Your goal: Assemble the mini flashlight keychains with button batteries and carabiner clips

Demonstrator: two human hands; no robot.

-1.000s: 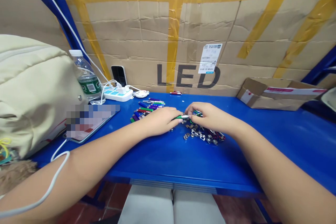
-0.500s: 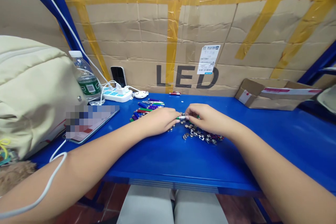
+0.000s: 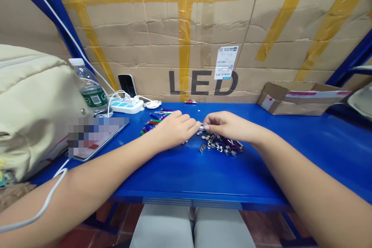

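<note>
My left hand is closed, its fingers wrapped round a slim pen-like tube; only the tube's silver end shows. Thumb and forefinger of my right hand pinch at that same end, so the two hands nearly meet above the table. Small silver discs and metal clip-like pieces lie in a loose pile below my right hand, with some dark red tubes at its right side. Beyond my left wrist is a heap of coloured pen-like tubes, blue, green, red and purple, partly hidden by that hand.
A single red pen-like tube lies near the cardboard wall. On the left are a phone, a water bottle, a white power strip and a beige bag. An open cardboard box stands at the back right of the blue table.
My left hand has turned and closed further over the tube, hiding the green part that showed before. My right fingers stay at its silver end. The whole view has shifted slightly.
</note>
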